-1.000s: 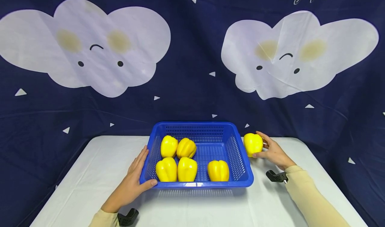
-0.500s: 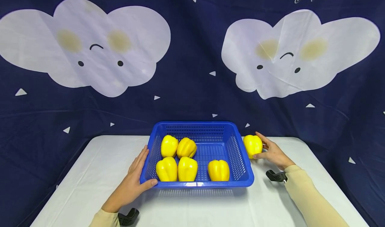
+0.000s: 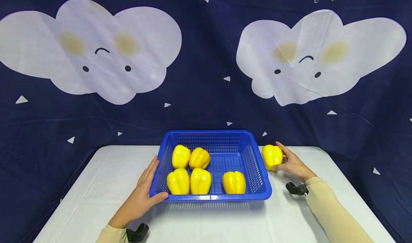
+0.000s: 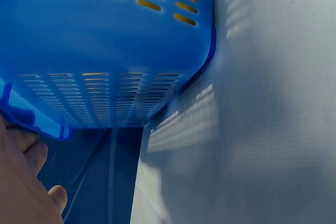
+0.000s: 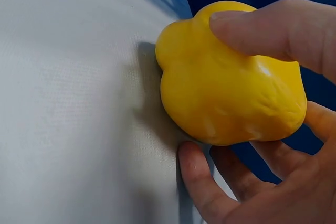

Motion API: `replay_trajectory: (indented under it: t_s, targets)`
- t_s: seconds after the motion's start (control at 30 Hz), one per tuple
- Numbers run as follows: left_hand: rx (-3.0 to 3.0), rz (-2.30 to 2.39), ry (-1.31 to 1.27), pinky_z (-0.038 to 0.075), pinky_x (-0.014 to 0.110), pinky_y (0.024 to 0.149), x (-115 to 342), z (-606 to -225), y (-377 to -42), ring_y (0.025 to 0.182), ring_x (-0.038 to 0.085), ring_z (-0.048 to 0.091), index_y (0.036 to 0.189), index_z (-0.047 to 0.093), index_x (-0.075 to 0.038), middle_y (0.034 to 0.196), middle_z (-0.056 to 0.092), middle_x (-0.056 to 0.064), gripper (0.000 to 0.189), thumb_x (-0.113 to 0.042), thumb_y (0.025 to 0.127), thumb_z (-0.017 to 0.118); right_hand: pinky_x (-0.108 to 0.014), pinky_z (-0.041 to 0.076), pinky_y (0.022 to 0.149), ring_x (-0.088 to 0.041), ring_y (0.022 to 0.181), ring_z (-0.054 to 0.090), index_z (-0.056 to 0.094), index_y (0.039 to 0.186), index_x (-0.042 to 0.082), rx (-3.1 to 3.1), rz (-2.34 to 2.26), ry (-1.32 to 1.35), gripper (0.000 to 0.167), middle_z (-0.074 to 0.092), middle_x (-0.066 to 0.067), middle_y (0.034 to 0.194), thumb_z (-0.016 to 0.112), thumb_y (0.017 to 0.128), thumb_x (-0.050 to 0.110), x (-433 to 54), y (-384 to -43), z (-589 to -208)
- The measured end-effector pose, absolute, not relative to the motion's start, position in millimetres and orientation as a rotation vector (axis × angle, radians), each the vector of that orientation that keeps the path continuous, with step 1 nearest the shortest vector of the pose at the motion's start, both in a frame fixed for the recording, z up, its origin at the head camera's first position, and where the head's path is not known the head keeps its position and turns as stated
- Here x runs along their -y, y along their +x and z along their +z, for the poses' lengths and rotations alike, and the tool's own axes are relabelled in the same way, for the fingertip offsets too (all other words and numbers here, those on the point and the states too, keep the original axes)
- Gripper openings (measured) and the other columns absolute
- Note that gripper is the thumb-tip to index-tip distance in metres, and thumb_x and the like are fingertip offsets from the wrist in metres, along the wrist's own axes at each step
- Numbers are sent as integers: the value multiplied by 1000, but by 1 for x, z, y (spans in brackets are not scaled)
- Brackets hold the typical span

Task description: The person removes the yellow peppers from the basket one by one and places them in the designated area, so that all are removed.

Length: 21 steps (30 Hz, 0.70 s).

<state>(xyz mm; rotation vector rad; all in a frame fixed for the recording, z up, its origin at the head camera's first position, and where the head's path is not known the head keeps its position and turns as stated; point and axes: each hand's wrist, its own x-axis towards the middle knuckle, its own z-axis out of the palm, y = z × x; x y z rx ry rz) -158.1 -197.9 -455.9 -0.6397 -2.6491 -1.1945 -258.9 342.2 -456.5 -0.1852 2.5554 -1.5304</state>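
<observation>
A yellow bell pepper is at the right side of the blue basket, outside it. My right hand holds this pepper, the thumb on one side and the fingers on the other. In the right wrist view the pepper is low over the white cloth; whether it touches is unclear. My left hand rests against the basket's left side, fingers fairly straight along the rim and thumb over the front left corner. Several yellow bell peppers lie inside, such as a front right one and a back left one.
The white-covered table extends around the basket. Behind it hangs a dark blue curtain with cloud prints. In the left wrist view the basket's slotted wall stands close to my hand. Black wrist devices sit beneath both wrists.
My right hand has lowered the bell pepper a little, then shifted slightly right with it. The left hand, basket and the peppers inside stay where they were.
</observation>
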Motion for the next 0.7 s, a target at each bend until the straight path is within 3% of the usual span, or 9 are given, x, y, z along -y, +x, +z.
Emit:
replay_trajectory:
  t_s: [0.3,0.7]
  targets:
    - [2638,-1209,-653,13,76,108,198,-456,-158,151,43,6,162,11,-8,169,2,6,97,-26,90,74,-71,25,109,-59,140,22,7,161,5,-2590,-1554,-196,110,17,-36,158,79,78,1,-347,-252,-446]
    - [2641,-1215,-643,13,77,108,198,-455,-157,151,43,6,162,12,-8,169,1,6,96,-26,90,73,-71,23,110,-53,144,18,12,160,3,-2668,-1670,-301,99,17,-29,162,78,85,5,-337,-242,-407]
